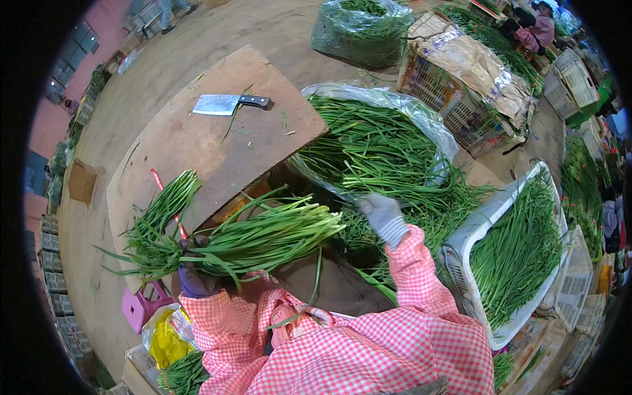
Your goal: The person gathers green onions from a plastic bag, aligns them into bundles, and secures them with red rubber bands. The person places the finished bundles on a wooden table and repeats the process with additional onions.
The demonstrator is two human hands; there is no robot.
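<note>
My left hand [195, 276], in a dark purple glove, grips a loose bundle of long green leafy stems [276, 234] that look like garlic chives. Their pale cut ends point to the right. In a grey striped glove, my right hand [382, 215] is by the near rim of a clear plastic bag [434, 118] heaped with more green stems [385, 148]. It is blurred, and its fingertips cannot be made out clearly. Beyond my left hand, a smaller bunch [170, 202] lies on the wooden table [168, 133], beside a thin red strip [157, 178].
A cleaver [229, 104] with a black handle lies on the table. To my right stands a white plastic crate [456, 247] of greens. Farther off are a covered crate [454, 98] and another filled bag [363, 39]. A pink stool [140, 308] is low at left.
</note>
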